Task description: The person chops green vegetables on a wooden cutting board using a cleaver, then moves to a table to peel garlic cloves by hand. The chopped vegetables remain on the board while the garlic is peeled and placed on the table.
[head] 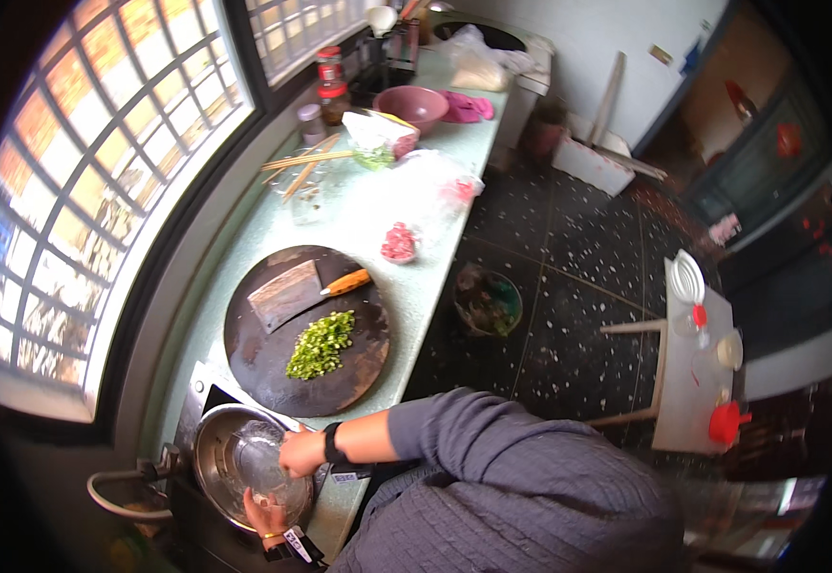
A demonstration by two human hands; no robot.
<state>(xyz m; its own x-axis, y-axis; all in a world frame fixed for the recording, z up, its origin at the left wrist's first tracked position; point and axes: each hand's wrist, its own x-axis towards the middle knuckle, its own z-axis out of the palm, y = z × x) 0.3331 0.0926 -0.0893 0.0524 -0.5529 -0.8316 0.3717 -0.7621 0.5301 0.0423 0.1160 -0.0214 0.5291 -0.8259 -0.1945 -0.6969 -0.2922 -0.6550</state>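
My right hand, with a black band at the wrist, is curled over the near rim of a stainless steel basin. Lower in the picture, my left hand reaches inside the basin with its fingers bent upward. Something clear and shiny lies between my hands; I cannot tell whether it is a vessel, plastic or water. Beyond the basin is a round, dark chopping board. It carries a pile of chopped green vegetable and a cleaver with an orange-brown handle.
Pieces of raw red meat lie past the board, near plastic bags. Farther along the counter are chopsticks, jars and a pink bowl. A waste bucket stands on the floor by a small table.
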